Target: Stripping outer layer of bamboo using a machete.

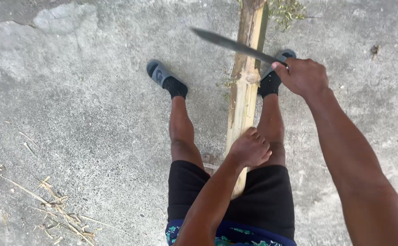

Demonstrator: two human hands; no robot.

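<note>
A long pale wooden pole (243,98) runs between my legs, slanting away from me over the concrete ground. My left hand (250,148) is wrapped around its near part, holding it steady. My right hand (302,75) grips the handle of a long dark machete (231,44), whose blade points left and crosses the pole just above a rough, chipped patch of wood (249,75).
My feet in grey slides (159,73) and black socks stand either side of the pole. Dry wood strips and shavings (53,209) lie on the concrete at lower left. A small green weed (286,11) grows by the pole's far end.
</note>
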